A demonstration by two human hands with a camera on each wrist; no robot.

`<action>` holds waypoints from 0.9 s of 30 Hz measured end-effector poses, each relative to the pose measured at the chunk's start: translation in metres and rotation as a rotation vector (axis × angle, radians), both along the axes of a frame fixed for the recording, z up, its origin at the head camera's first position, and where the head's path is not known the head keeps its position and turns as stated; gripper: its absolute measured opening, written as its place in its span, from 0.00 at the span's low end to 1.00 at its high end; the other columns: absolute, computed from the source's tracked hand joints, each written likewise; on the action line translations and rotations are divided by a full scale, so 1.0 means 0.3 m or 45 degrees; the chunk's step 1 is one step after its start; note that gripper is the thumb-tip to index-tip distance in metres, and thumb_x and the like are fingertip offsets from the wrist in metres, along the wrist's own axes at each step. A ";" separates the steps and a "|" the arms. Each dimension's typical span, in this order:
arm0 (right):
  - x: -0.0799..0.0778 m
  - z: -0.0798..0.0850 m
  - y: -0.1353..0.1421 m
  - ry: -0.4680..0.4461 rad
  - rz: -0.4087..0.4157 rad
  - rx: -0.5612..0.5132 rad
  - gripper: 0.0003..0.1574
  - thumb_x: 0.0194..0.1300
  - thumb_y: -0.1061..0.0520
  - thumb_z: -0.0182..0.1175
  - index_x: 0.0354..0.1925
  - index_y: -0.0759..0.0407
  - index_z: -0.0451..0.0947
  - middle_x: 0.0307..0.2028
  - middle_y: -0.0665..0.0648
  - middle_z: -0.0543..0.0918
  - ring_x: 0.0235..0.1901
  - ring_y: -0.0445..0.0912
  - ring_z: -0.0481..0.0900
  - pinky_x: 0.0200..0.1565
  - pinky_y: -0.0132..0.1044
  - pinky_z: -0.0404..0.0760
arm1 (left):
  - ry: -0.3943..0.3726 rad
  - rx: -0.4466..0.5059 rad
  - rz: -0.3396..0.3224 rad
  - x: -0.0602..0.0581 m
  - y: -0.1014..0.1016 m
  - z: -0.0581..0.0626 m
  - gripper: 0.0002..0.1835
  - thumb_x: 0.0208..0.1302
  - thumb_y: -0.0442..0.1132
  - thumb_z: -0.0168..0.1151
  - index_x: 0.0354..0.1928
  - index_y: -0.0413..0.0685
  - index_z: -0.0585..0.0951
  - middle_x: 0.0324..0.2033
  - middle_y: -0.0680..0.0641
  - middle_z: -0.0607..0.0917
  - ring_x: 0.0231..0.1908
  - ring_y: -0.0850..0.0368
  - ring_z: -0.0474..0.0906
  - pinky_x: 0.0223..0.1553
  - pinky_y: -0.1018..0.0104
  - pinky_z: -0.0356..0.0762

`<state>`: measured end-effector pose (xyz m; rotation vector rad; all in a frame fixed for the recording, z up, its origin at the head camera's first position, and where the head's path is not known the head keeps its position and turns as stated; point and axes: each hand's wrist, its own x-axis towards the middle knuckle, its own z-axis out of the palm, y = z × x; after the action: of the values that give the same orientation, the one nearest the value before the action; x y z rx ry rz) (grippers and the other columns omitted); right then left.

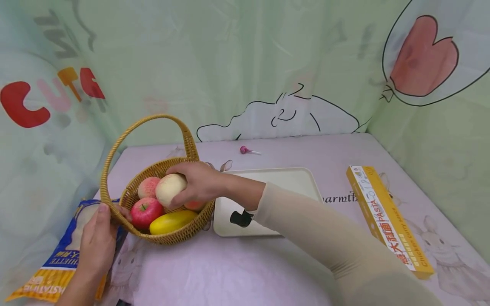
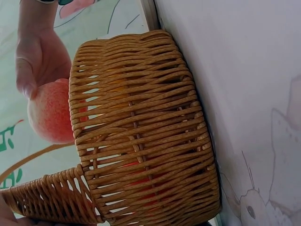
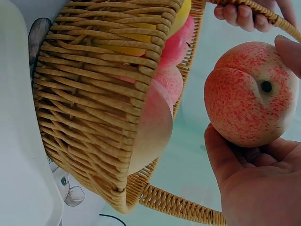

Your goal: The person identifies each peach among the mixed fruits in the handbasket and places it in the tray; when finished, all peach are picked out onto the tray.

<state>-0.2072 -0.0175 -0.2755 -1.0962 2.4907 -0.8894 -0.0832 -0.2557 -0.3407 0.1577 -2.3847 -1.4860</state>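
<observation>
A wicker basket (image 1: 164, 239) with a tall arched handle stands at the left of the table. The left hand (image 1: 97, 238) grips the foot of its handle (image 1: 105, 178) on the near left side. Over the basket's opening, the right hand (image 1: 204, 180) holds a pale peach (image 1: 169, 191) with red speckles, thumb on one side and fingers on the other; the right wrist view shows this peach (image 3: 251, 96) apart from the rim. Inside the basket lie a red apple (image 1: 146, 212), a yellow oblong fruit (image 1: 173, 222), a pink peach (image 1: 148, 187) and another peach (image 1: 195, 205), partly hidden by the right hand.
A cream tray (image 1: 285, 178) lies right of the basket, under the right forearm. Behind it is a pink lollipop (image 1: 243, 149). A yellow pasta box (image 1: 390, 221) lies at the right; a blue and yellow pasta bag (image 1: 63, 255) is at the left, partly behind the left hand.
</observation>
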 end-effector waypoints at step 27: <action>-0.068 0.001 0.153 -0.100 -0.061 -0.214 0.39 0.58 0.47 0.75 0.66 0.50 0.76 0.53 0.50 0.83 0.48 0.45 0.81 0.48 0.34 0.84 | 0.063 0.101 -0.055 0.003 -0.009 -0.010 0.29 0.86 0.54 0.29 0.50 0.36 0.72 0.43 0.48 0.76 0.51 0.58 0.73 0.55 0.89 0.70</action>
<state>-0.2276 0.0283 -0.2753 -1.0342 2.4234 -1.1510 -0.0823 -0.2583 -0.3439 0.0869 -2.3059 -1.5861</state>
